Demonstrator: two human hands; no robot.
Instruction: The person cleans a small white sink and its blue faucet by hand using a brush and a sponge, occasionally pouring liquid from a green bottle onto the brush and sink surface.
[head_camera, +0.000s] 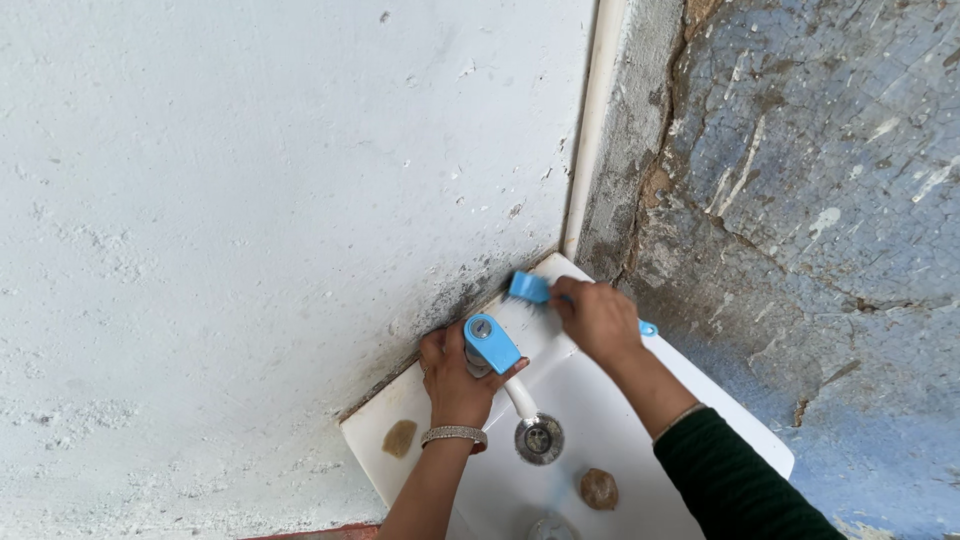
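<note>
Below whitewashed wall, white corner sink against cracked blue-grey wall; dark grime along joint. Left hand clenched round blue-handled tap. Right hand grasping blue brush at sink's back corner. Two brown lumps on sink, drain between.

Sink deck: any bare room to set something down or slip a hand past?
Free: the sink surface right of the drain, up to the right forearm. The front-left corner is bare only around the brown lump. Crowded: the back corner, where the left hand grips the blue-handled tap and the right hand works a blue brush.
</note>
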